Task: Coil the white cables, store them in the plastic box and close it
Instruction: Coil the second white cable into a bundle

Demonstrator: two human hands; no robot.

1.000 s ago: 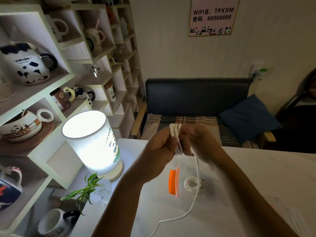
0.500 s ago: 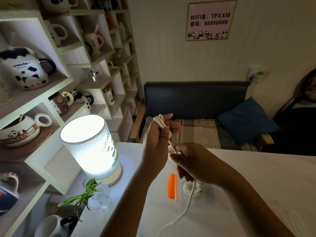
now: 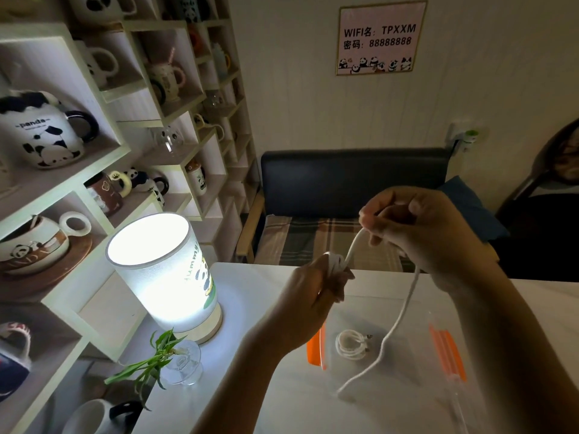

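The left hand (image 3: 316, 286) is closed in a fist around a small bundle of white cable (image 3: 404, 311) loops, which poke out at the top of the fist above the near rim of the clear plastic box (image 3: 416, 311). From that bundle the cable runs up and to the right into the right hand (image 3: 419, 233), which pinches it between thumb and fingertips, higher than the left and further from the box. Past the right hand the free length drops down over the box, its long axis running steeply downward and a little leftward, and the loose end lies on the white table (image 3: 250, 292) at the box's near side (how much tail is left is hard to judge).

So the slack to be wound lies below and right of the left fist, and the right hand is the nearer one to feed it round.

Inside the box lies a coiled cable (image 3: 351, 344), close to its left orange latch (image 3: 315, 349); a second orange latch (image 3: 446, 353) marks the right side. The lamp (image 3: 166, 270) glows left of the box.
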